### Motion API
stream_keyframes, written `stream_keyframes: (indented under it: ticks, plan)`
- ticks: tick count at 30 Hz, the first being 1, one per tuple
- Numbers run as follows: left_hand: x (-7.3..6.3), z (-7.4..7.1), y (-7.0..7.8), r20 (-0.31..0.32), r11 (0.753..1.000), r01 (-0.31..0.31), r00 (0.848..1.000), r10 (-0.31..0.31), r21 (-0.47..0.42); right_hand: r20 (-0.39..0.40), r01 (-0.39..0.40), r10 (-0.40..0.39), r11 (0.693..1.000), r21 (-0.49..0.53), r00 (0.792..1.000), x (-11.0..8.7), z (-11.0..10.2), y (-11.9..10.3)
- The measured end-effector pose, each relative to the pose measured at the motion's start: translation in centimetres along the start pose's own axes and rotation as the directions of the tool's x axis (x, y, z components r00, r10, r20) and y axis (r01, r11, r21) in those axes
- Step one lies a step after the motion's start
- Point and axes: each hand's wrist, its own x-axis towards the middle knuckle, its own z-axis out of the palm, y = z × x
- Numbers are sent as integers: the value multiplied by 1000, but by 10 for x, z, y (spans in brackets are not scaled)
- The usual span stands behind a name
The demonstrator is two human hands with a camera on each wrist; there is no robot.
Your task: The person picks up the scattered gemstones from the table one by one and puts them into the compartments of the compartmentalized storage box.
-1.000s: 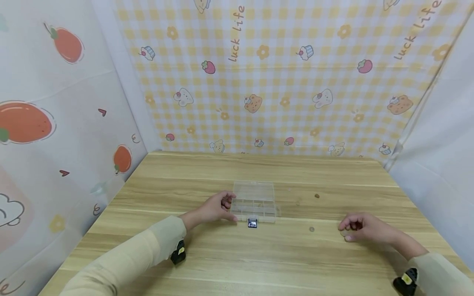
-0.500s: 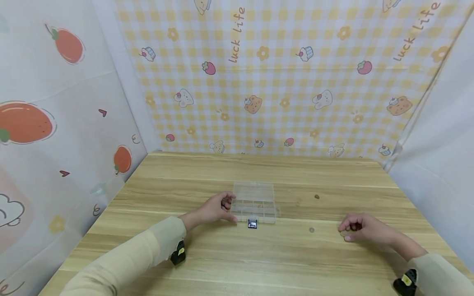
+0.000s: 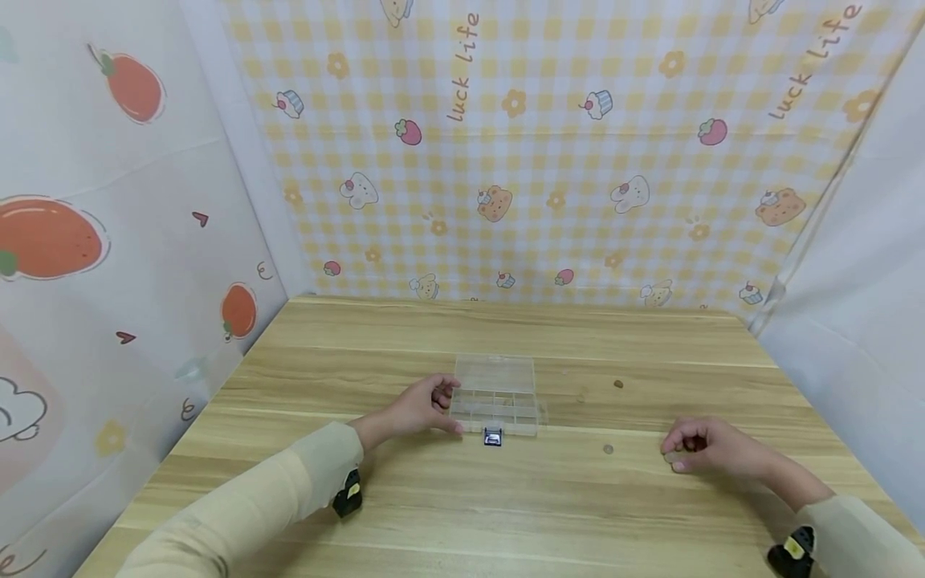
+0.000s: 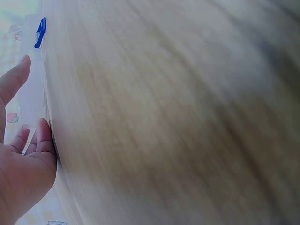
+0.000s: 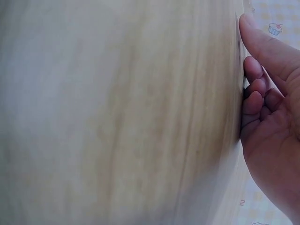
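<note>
A clear plastic box (image 3: 495, 392) sits mid-way across the wooden table (image 3: 433, 514), lid (image 3: 495, 372) folded open to the far side, see-through compartments in two rows. The left hand (image 3: 419, 405) clamps its left end, thumb near, fingers far. The right hand (image 3: 711, 445) curls low at right; I cannot tell if it pinches anything. A blue latch (image 3: 493, 436) hangs at the box's near edge. Rightward lie a grey disc (image 3: 609, 449) and, farther, a brown disc (image 3: 618, 384).

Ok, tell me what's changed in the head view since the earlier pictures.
Nothing visibly changed. The left hand stays at the left end of the open clear box, the right hand low at the table's right side; the small brown piece and grey disc lie where they were.
</note>
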Motion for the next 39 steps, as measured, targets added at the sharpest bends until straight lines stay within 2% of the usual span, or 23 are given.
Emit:
stream_keyframes:
  ticks: [10,20,27,36,39]
  plan:
    - [-1,0,1,9,1000,0,1000,0,-19,-21,-75,75,997,17,997,-1,-2,-5]
    - [-1,1,2,-8,1000,-13,1000,13,-23,-41,-179,181,983,33,983,0,-2,-9]
    - [-1,1,1,-10,1000,-8,1000,7,-30,-59,-154,155,988,29,986,7,-1,-9]
    - [-1,0,2,-5,999,-8,1000,8,-37,-123,-189,183,981,-35,975,23,4,-20]
    - [-4,0,8,2,999,-8,1000,8,-44,-131,-190,185,981,-31,974,29,6,-22]
